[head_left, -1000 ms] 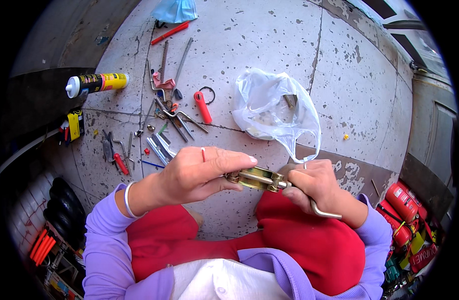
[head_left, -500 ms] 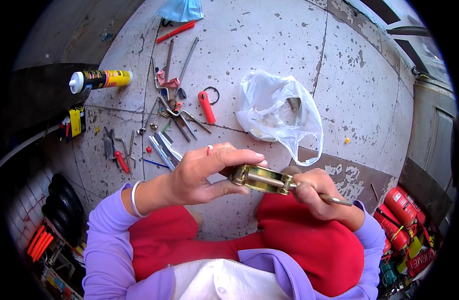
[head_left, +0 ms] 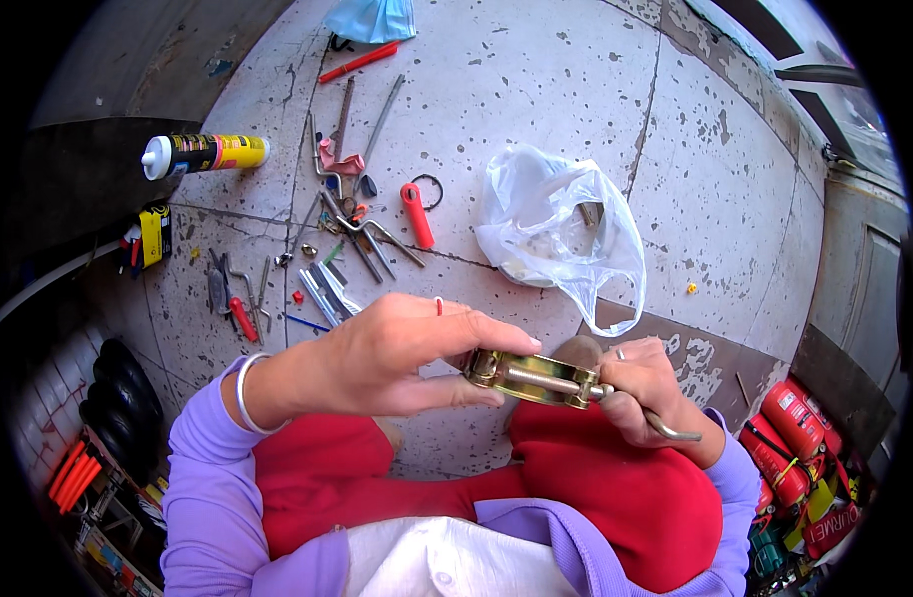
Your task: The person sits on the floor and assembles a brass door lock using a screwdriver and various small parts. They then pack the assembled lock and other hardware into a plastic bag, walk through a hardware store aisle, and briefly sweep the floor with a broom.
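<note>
My left hand pinches a brass-coloured metal clamp between thumb and fingers, above the gap between my knees. A threaded bolt runs along the clamp's open side. At the bolt's right end, my right hand is closed around a bent metal rod, whose tip sticks out below the fingers. Whether the rod is joined to the bolt or only fitted on it is hidden by the fingers.
Ahead on the floor are a white plastic bag, several metal rods, a red handle and a yellow-black sealant tube. Red fire extinguishers stand at right. Black tyre-like rings sit at left.
The clamp has shifted slightly right and down with both hands. The rod in my right hand has turned, its bent tip now pointing lower.
</note>
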### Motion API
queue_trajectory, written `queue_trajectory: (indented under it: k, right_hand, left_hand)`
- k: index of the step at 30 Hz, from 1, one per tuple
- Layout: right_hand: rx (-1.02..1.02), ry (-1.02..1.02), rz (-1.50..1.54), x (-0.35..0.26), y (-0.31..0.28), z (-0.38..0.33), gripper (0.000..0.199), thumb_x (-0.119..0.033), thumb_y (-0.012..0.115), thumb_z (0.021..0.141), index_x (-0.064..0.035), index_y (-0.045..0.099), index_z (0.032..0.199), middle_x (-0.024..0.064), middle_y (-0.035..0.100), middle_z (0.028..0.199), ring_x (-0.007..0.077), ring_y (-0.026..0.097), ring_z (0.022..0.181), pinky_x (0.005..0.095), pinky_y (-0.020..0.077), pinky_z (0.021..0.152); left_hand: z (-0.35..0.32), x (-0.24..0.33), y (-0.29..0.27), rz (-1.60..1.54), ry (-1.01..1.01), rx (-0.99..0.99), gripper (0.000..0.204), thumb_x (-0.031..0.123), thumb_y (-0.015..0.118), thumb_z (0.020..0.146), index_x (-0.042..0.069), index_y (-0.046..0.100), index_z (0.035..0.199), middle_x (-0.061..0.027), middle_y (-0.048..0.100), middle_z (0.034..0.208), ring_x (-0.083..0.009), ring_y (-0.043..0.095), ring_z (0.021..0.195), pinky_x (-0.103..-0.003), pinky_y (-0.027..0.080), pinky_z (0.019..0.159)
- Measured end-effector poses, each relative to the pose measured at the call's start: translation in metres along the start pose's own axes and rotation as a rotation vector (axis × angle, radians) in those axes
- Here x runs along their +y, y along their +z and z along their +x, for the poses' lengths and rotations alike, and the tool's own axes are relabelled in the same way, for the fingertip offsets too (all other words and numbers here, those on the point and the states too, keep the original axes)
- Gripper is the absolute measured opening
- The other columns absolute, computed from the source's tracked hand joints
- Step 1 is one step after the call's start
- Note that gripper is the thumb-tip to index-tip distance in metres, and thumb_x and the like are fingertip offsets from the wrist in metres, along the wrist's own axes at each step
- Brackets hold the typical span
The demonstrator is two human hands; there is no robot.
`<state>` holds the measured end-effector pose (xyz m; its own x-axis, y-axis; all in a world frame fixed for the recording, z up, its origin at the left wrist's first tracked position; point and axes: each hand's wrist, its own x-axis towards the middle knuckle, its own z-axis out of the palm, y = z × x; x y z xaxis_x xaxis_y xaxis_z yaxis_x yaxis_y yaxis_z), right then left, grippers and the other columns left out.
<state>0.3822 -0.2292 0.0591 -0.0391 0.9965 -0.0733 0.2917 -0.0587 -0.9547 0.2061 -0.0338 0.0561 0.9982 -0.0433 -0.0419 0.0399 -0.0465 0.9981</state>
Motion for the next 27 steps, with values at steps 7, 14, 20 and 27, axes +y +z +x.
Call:
queue_trajectory:
  k: [7,14,20,27]
  right_hand:
    - [-0.015,-0.014,-0.087,0.005,0.005,-0.004,0.017,-0.013,0.058,0.072,-0.0036,0.048,0.063,0.0079,0.039,0.049,0.0259,0.042,0.042,0.0351,0.0326,0.040]
    - [-0.050,-0.040,-0.010,0.004,0.006,0.002,0.021,-0.015,0.058,0.073,-0.0053,0.046,0.060,0.0077,0.038,0.049,0.0256,0.042,0.041,0.0352,0.0319,0.040]
    - [-0.074,-0.046,-0.100,-0.005,0.002,0.009,0.022,-0.015,0.058,0.074,-0.0056,0.046,0.058,0.0081,0.038,0.047,0.0261,0.041,0.040,0.0359,0.0314,0.039]
    - [-0.098,0.126,0.222,0.001,0.011,0.002,0.022,-0.016,0.055,0.078,-0.0039,0.049,0.061,0.0112,0.042,0.047,0.0277,0.044,0.040,0.0368,0.0338,0.040]
  left_hand:
    - [0.001,-0.006,0.005,0.062,0.099,-0.106,0.053,0.006,0.068,0.071,-0.002,0.046,0.118,-0.0130,0.059,0.098,-0.0228,0.058,0.074,-0.030,0.046,0.063]
    - [-0.004,-0.006,0.024,0.044,0.052,-0.062,0.072,0.024,0.071,0.070,-0.002,0.034,0.125,-0.0131,0.058,0.083,-0.0223,0.057,0.064,-0.030,0.045,0.055]
    - [-0.001,-0.003,0.029,0.077,0.025,0.056,0.075,0.025,0.075,0.066,-0.003,0.030,0.120,-0.0068,0.049,0.061,-0.0148,0.049,0.050,-0.026,0.036,0.044]
    - [0.000,-0.003,0.037,0.187,0.034,0.125,0.070,0.021,0.077,0.066,-0.002,0.033,0.115,-0.0050,0.049,0.060,-0.0126,0.048,0.047,-0.024,0.034,0.041]
